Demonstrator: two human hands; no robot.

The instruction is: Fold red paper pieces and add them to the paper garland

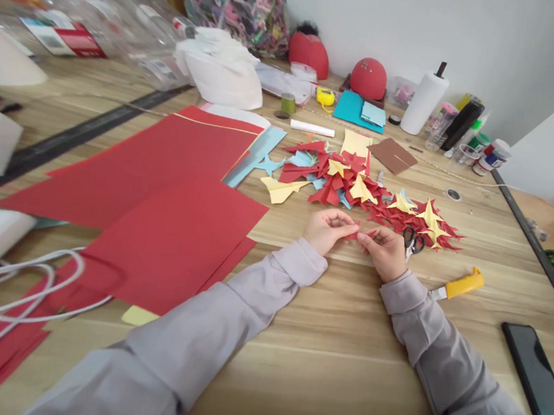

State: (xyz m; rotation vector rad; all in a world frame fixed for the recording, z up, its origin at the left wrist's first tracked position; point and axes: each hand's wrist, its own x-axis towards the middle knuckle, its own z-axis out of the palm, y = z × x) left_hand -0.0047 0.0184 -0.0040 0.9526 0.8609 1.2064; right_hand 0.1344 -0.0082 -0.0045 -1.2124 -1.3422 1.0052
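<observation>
Between my two hands is a small piece of red paper, mostly covered by fingers, so its shape is hard to make out. My left hand pinches its left side with thumb and forefinger. From the right, my right hand grips the other side, fingers closed. Just behind lies a pile of folded red paper pieces with yellow and blue ones among them. Scissors with dark handles lie right beside my right hand. A yellow-handled utility knife rests farther right.
Large red paper sheets spread over the left side, near a coiled white cable. A phone lies at the right edge. Brown paper, a yellow tape measure, a white bottle and several jars stand or lie toward the wall.
</observation>
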